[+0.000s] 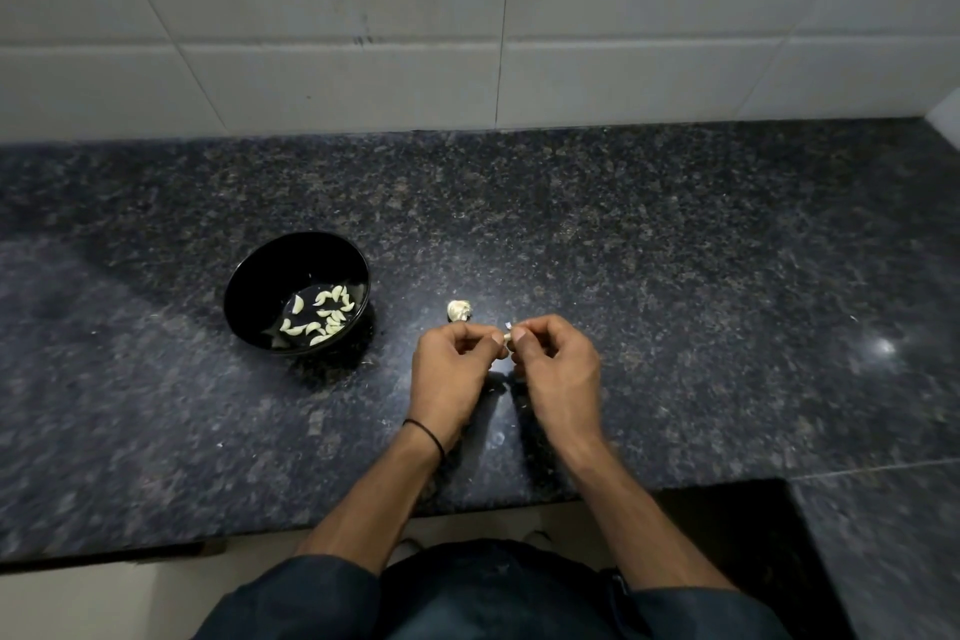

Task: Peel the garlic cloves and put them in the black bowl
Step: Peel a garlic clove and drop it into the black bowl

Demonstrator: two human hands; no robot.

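You had a batch of peeled cloves (322, 312) in the black bowl (270, 270), left of centre; left grip (452, 359) and right grip (556, 359) both pinched one clove (507, 338) mid-frame; garlic chunk (460, 310) just above was left to peel

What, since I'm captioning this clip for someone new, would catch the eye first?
At centre front, the left hand and right hand together pinch a small garlic clove over the dark granite counter. Left of them stands the black bowl with pale peeled cloves in its bottom, and a leftover garlic piece lies on the counter just beyond the left hand.
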